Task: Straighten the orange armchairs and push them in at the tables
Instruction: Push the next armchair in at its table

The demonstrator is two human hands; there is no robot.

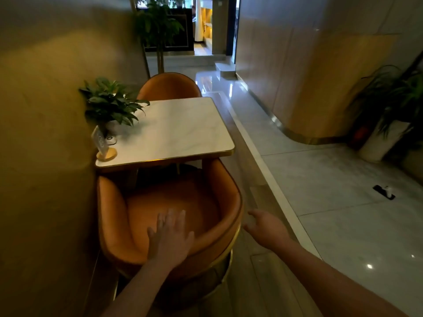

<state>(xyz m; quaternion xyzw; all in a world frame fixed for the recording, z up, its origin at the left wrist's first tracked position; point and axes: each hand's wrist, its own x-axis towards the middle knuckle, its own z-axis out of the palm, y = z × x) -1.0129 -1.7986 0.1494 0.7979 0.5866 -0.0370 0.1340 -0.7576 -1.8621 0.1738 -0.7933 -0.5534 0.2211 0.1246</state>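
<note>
Two orange armchairs are sitting at the marble table (183,129): the near armchair (183,197) with its front under the tabletop, the far armchair (169,86) opposite. We are pressing our left hand (170,236) flat, fingers straight, on the near backrest; our right hand (263,225) is hovering loose and empty beside it. A potted plant (109,104) is standing on the table.

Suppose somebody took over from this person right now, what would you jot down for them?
Left hand: flat, fingers straight, on the backrest of the near orange armchair.
Right hand: open beside that chair's right side; contact unclear.
Done: its front is tucked under the marble table; the far orange armchair sits close opposite.
Left: check it is square, nudge if needed, then any other tables.
</note>
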